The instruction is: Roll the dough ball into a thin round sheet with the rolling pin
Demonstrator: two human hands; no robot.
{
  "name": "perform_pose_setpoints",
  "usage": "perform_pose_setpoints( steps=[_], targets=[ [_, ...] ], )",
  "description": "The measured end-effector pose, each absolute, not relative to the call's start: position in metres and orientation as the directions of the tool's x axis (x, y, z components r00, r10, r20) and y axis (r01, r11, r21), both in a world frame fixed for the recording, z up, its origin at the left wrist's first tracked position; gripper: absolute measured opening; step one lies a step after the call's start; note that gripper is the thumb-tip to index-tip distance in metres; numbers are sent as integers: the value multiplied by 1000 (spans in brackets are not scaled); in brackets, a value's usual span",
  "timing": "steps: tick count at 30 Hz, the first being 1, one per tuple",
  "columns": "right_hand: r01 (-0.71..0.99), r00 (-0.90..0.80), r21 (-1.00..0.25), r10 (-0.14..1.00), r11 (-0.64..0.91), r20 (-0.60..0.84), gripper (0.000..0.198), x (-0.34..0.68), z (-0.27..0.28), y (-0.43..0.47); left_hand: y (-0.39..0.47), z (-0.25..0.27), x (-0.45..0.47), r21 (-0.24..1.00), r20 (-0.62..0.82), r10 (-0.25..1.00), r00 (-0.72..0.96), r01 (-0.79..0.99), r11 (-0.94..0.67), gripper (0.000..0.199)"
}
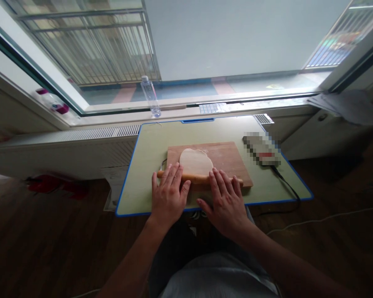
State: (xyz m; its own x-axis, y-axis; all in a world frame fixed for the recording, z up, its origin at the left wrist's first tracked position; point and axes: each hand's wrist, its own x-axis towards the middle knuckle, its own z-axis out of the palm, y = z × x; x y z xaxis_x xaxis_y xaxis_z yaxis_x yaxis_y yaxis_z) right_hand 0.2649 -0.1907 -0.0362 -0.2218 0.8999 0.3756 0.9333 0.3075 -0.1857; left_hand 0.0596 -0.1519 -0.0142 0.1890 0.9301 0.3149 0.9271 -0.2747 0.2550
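A wooden rolling pin [196,178] lies crosswise at the near edge of a flattened sheet of dough [195,161]. The dough is pale and roughly round, with an uneven right rim, and rests on a wooden board [225,161]. My left hand [169,194] lies over the pin's left end, its fingers stretched out flat on top. Over the right end, my right hand [226,200] rests in the same way, with fingers extended and thumb apart. Neither hand wraps round the pin. Its ends are partly covered by my fingers.
The board sits on a pale green, blue-edged folding table [149,161]. At the right lies a pixelated device [261,150] with a black cable [287,184]. Along the windowsill stand a clear bottle [151,97] and a bottle with purple ends [52,101]. Papers [348,105] lie at right.
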Motion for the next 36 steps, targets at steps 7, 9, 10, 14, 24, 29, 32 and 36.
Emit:
perform_pose_setpoints(
  steps=[7,9,10,14,24,29,32,36],
  targets=[
    [921,-174,-284,935,266,310,63,270,-20,-174,-105,8,62,305,322,936,144,920,-247,48],
    [918,-177,-299,945,259,275,58,274,-11,-164,-92,11,67,272,284,949,136,938,-216,50],
    [921,-169,-301,948,249,270,56,277,-7,-159,-88,11,70,250,247,960,130,949,-193,51],
    [960,-67,-246,962,135,266,58,286,1,-136,-82,8,76,166,110,988,108,978,-126,54],
    [991,-8,-131,981,34,194,59,285,-4,-117,-78,15,77,114,-8,993,116,987,-115,59],
    [989,11,-142,965,27,263,52,275,-3,-116,-75,14,79,136,-22,995,101,986,-97,59],
    [990,-10,-134,953,53,304,51,270,-10,-117,-78,14,79,141,13,995,99,985,-99,60],
    [988,-42,-128,944,88,327,54,270,-15,-122,-81,12,78,157,43,994,104,982,-109,61]
  ],
)
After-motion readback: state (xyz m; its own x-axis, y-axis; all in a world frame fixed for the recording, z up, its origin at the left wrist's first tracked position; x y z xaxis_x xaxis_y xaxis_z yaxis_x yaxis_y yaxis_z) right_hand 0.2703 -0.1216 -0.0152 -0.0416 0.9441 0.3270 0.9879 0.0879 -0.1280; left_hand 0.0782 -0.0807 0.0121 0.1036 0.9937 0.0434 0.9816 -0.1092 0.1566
